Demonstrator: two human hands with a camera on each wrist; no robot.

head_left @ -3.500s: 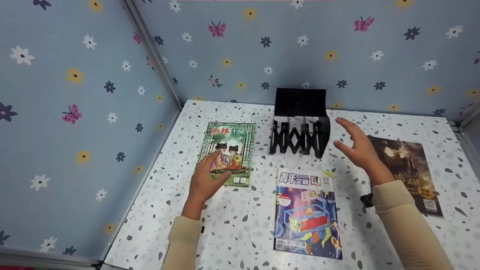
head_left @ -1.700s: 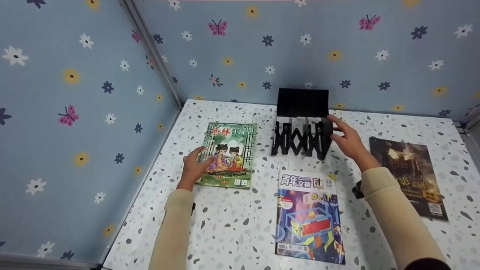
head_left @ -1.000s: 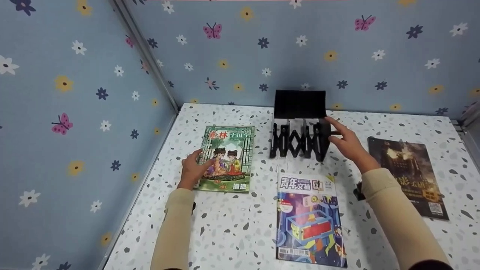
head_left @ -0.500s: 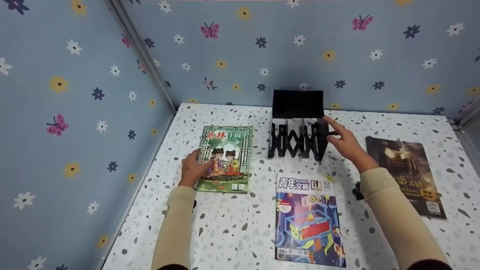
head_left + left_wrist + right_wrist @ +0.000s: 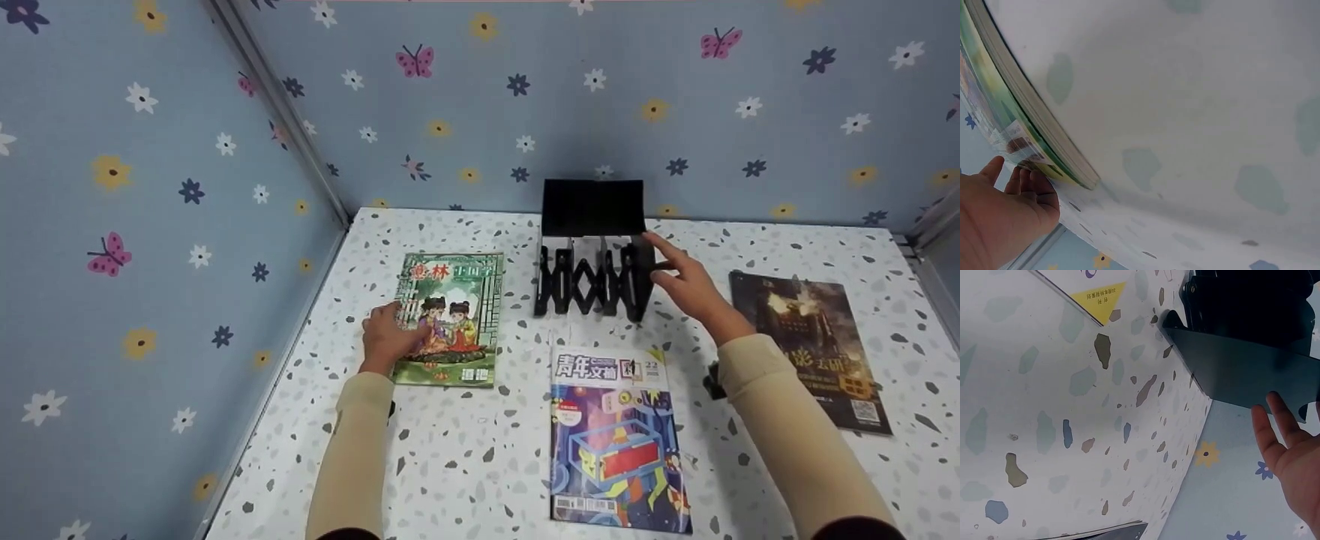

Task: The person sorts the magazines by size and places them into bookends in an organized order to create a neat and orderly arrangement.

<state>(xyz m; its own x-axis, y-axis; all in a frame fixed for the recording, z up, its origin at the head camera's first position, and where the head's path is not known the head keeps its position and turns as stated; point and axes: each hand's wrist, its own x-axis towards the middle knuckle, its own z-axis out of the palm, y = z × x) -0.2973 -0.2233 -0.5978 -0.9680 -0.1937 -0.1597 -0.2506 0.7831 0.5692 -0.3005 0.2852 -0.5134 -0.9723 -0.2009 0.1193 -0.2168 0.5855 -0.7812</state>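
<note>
A green-covered magazine (image 5: pixel 450 322) lies flat at the left of the table, two cartoon children on its front. My left hand (image 5: pixel 388 335) holds its left edge, fingers curled at the edge and thumb over the cover. In the left wrist view, the fingers (image 5: pixel 1030 183) sit by the magazine's (image 5: pixel 1050 121) corner. A black expandable bookend (image 5: pixel 592 281) with crossed slats stands at the back middle. My right hand (image 5: pixel 694 289) touches its right end panel with outstretched fingertips. In the right wrist view, those fingers (image 5: pixel 1266 430) reach the dark panel (image 5: pixel 1241 374).
A purple and blue magazine (image 5: pixel 619 450) lies in the front middle. A dark-covered magazine (image 5: pixel 814 345) lies at the right, partly behind my right sleeve (image 5: pixel 795 427). Flowered walls (image 5: pixel 480 105) close off the back and the left of the white speckled table (image 5: pixel 465 457).
Since the oldest frame, my left hand has moved left to the green magazine's edge, and my right hand has come in to the bookend's end panel. Lately both hands have stayed put.
</note>
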